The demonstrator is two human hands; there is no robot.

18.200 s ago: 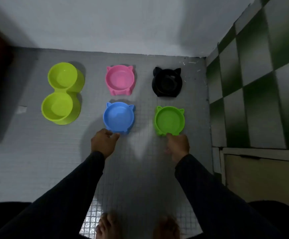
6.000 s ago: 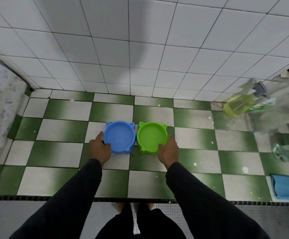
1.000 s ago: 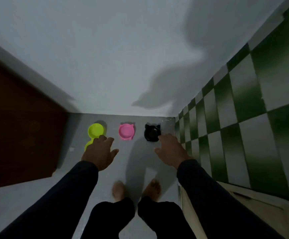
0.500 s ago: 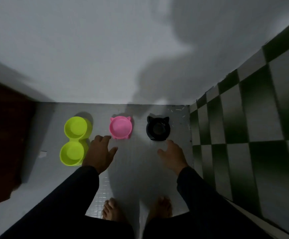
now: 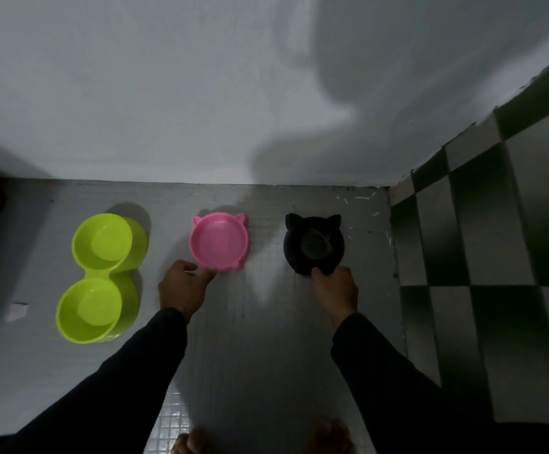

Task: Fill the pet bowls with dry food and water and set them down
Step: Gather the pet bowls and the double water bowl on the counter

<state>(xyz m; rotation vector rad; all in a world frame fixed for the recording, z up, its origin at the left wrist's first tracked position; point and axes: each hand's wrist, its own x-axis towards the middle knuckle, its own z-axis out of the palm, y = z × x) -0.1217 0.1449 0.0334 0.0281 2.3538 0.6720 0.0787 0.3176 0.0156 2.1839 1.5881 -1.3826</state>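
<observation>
A pink cat-eared bowl [image 5: 219, 242] and a black cat-eared bowl [image 5: 314, 244] sit side by side on the grey floor near the wall. Both look empty, though the black one's inside is dim. My left hand [image 5: 183, 286] pinches the near-left rim of the pink bowl with thumb and curled fingers. At the black bowl's near rim, my right hand [image 5: 333, 290] has its fingers curled over the edge. A lime-green double bowl [image 5: 101, 276] lies to the left, empty and untouched.
A white wall [image 5: 201, 93] runs just behind the bowls. A green-and-white checkered tiled wall [image 5: 483, 240] rises on the right. A dark brown surface edges the far left. My bare feet [image 5: 194, 444] stand at the bottom.
Both hands have reached forward from above the floor to the bowls' near rims. The left now grasps the pink bowl, the right the black one. The view has dropped closer.
</observation>
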